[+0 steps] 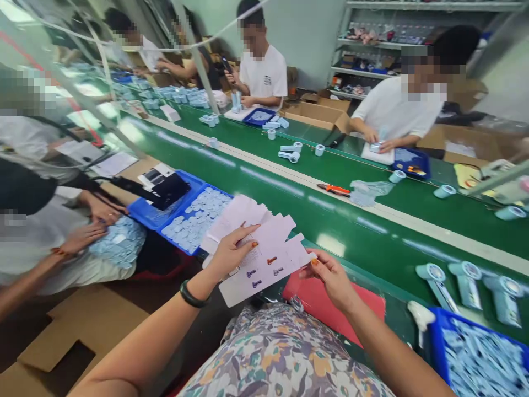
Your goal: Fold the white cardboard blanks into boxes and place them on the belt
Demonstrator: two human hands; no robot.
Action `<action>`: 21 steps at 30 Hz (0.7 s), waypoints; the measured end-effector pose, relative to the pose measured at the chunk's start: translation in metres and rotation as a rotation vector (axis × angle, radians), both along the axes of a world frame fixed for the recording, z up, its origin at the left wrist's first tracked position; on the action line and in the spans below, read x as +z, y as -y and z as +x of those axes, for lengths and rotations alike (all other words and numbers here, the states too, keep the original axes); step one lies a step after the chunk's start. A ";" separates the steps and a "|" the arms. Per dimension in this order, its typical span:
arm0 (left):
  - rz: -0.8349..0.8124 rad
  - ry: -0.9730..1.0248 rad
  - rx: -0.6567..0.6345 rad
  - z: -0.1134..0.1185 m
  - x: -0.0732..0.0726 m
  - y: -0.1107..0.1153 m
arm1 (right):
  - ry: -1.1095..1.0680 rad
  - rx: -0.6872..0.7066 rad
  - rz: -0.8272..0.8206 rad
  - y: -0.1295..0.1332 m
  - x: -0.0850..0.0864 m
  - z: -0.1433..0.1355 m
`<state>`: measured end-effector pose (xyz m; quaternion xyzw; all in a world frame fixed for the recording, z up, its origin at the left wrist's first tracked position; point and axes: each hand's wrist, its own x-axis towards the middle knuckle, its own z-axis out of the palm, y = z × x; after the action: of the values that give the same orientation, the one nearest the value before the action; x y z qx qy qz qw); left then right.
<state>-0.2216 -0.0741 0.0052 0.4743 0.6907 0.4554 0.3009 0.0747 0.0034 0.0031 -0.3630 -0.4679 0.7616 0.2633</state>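
Observation:
Several flat, pale pink cartons point(264, 251) with small printed pictures are fanned out above my lap. My left hand point(233, 251) is closed on them from the left, its thumb and forefinger on top. At the right end, my right hand point(328, 275) pinches the corner of the front carton between thumb and fingers. A red sheet point(359, 311) lies on the table edge below my right hand. Beyond the cartons, to the left, is a blue tray point(192, 249) of light blue round pieces.
At the right stand light blue handheld fans point(467, 281) beside a blue bin point(438, 336) of blue parts. A green conveyor point(264, 187) crosses ahead, with orange-handled pliers point(334, 189) beyond. Co-workers sit left and opposite. An open cardboard box point(78, 336) is at lower left.

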 end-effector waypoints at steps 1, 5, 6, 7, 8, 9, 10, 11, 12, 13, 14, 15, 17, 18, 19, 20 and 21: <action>-0.011 0.002 -0.027 0.010 0.001 -0.004 | -0.003 0.003 0.012 0.000 0.006 0.013; -0.053 -0.007 -0.181 0.051 0.003 -0.019 | 0.003 -0.029 0.035 0.009 0.014 0.057; -0.062 -0.010 -0.224 0.062 0.002 -0.022 | 0.016 -0.023 0.022 0.012 0.012 0.065; -0.074 -0.011 -0.266 0.072 0.001 -0.024 | 0.028 -0.009 0.002 0.016 0.009 0.074; -0.088 -0.008 -0.306 0.082 -0.001 -0.026 | 0.040 0.010 -0.023 0.019 0.005 0.082; -0.102 -0.006 -0.344 0.092 -0.003 -0.027 | 0.050 0.031 -0.050 0.021 0.001 0.090; -0.114 -0.008 -0.380 0.101 -0.005 -0.027 | 0.056 0.046 -0.078 0.024 -0.002 0.097; -0.122 -0.010 -0.413 0.108 -0.007 -0.026 | 0.057 0.058 -0.103 0.025 -0.006 0.105; -0.129 -0.014 -0.444 0.115 -0.008 -0.026 | 0.053 0.073 -0.127 0.027 -0.008 0.112; -0.134 -0.023 -0.474 0.121 -0.008 -0.025 | 0.046 0.093 -0.146 0.027 -0.010 0.118; -0.140 -0.036 -0.505 0.125 -0.007 -0.024 | 0.043 0.118 -0.158 0.027 -0.011 0.124; -0.145 -0.049 -0.539 0.129 -0.005 -0.022 | 0.052 0.141 -0.161 0.026 -0.012 0.129; -0.149 -0.081 -0.618 0.138 0.004 -0.019 | 0.115 0.165 -0.127 0.023 -0.015 0.136; -0.149 -0.099 -0.671 0.143 0.008 -0.016 | 0.157 0.162 -0.093 0.021 -0.017 0.137; -0.151 -0.112 -0.734 0.150 0.012 -0.012 | 0.193 0.148 -0.068 0.019 -0.021 0.138; -0.157 -0.118 -0.804 0.158 0.016 -0.008 | 0.228 0.122 -0.076 0.017 -0.025 0.139; -0.167 -0.119 -0.870 0.166 0.018 -0.003 | 0.259 0.093 -0.115 0.015 -0.030 0.139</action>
<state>-0.0554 -0.0711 0.0228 0.7202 0.4773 0.2012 0.4616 0.2138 -0.0115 -0.0266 -0.4507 -0.4696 0.7454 0.1440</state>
